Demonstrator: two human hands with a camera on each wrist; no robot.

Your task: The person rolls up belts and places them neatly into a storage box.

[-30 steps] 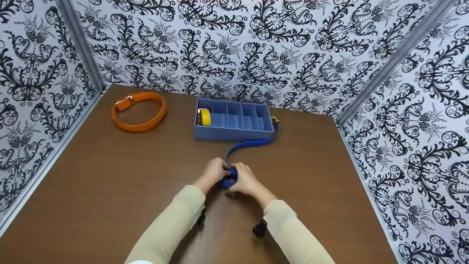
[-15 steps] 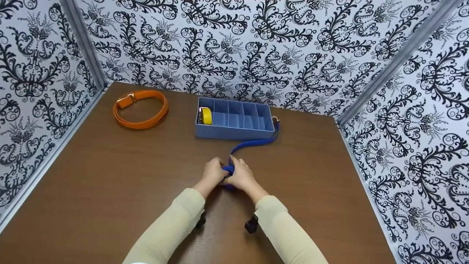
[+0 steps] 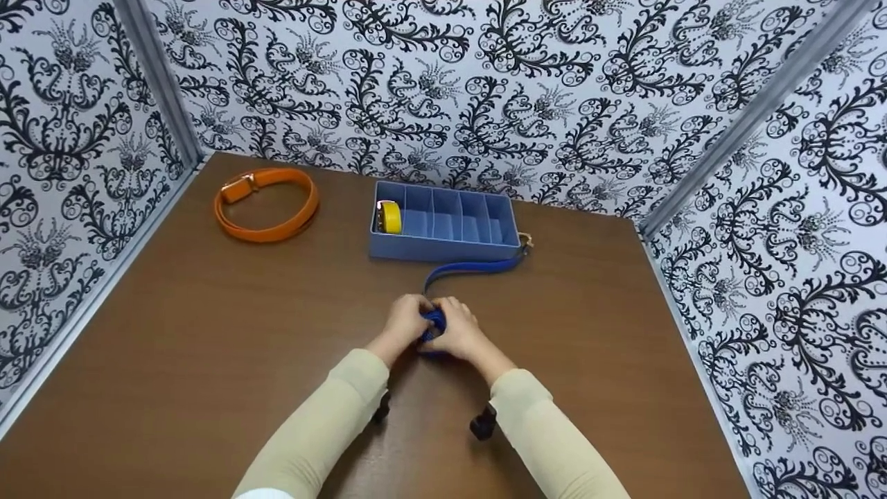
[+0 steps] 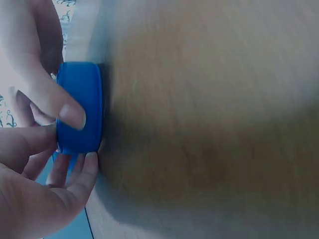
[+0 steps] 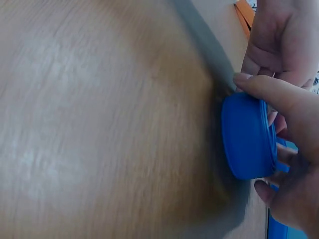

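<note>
A blue belt is wound into a coil (image 3: 434,320) close over the brown table. My left hand (image 3: 404,321) holds the coil from the left, its fingers at the coil's edge in the left wrist view. My right hand (image 3: 457,331) curls round the coil from the other side. In the left wrist view the right thumb (image 4: 72,113) presses on the flat outer face of the coil. From the coil, the belt's loose tail (image 3: 478,267) runs back along the front of a grey-blue box. Its gold-coloured end (image 3: 527,240) lies at the box's right corner.
The grey-blue divided box (image 3: 443,251) stands near the back wall. A rolled yellow belt (image 3: 392,217) sits in its leftmost compartment. At the back left of the table lies a looped orange belt (image 3: 270,234) with a buckle. Patterned walls enclose the table (image 3: 208,333).
The coil has turned between my hands, and my right hand has shifted its hold. The belt's gold-coloured end has slid forward along the box's right side.
</note>
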